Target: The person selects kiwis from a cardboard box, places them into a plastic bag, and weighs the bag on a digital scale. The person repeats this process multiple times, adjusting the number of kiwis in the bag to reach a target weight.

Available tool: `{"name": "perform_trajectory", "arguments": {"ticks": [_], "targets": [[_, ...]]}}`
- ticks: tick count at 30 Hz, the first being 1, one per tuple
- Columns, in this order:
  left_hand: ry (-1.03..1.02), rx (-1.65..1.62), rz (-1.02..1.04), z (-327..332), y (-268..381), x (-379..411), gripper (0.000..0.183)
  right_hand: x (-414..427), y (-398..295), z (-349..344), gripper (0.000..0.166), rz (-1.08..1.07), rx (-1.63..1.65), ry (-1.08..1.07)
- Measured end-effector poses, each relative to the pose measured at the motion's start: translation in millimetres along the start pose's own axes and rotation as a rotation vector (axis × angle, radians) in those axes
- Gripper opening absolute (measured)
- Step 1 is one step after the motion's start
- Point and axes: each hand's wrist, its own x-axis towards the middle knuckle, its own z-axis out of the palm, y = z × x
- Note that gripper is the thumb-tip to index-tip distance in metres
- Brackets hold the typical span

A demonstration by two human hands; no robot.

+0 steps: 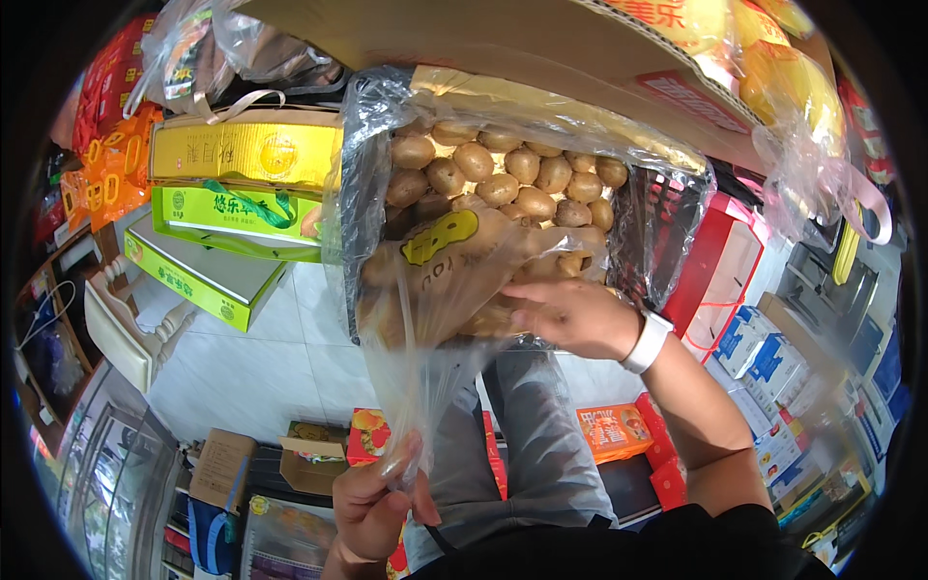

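Observation:
My left hand (pixel 380 500) grips the gathered end of a thin clear plastic bag (pixel 446 290) close to my body. The bag stretches away over the near part of a crate and bears writing and a yellow-green print. Brown kiwifruit (pixel 536 203) lie in the crate, whose clear plastic liner (pixel 370 145) hangs over its sides. Through the film show more brown shapes; whether they lie in the bag or under it, I cannot tell. My right hand (pixel 573 315), with a white watch on its wrist, is at the bag's right side, fingers apart, pointing left.
Left of the crate are a yellow carton (pixel 246 152) and green gift boxes (pixel 232 225). A large cardboard box (pixel 522 58) overhangs the far side. To the right stands a red-edged box (pixel 718 268). A white chair (pixel 134 326) is at the left.

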Motion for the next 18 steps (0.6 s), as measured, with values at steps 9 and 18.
{"name": "perform_trajectory", "arguments": {"ticks": [9,18], "targets": [[-0.021,-0.042,-0.084,-20,-2,-13,0.044,54,12,-67,0.026,0.106,0.042,0.086],[-0.065,0.097,-0.324,-15,16,-6,0.042,203,32,19,0.055,0.602,-0.563,0.118]]}}
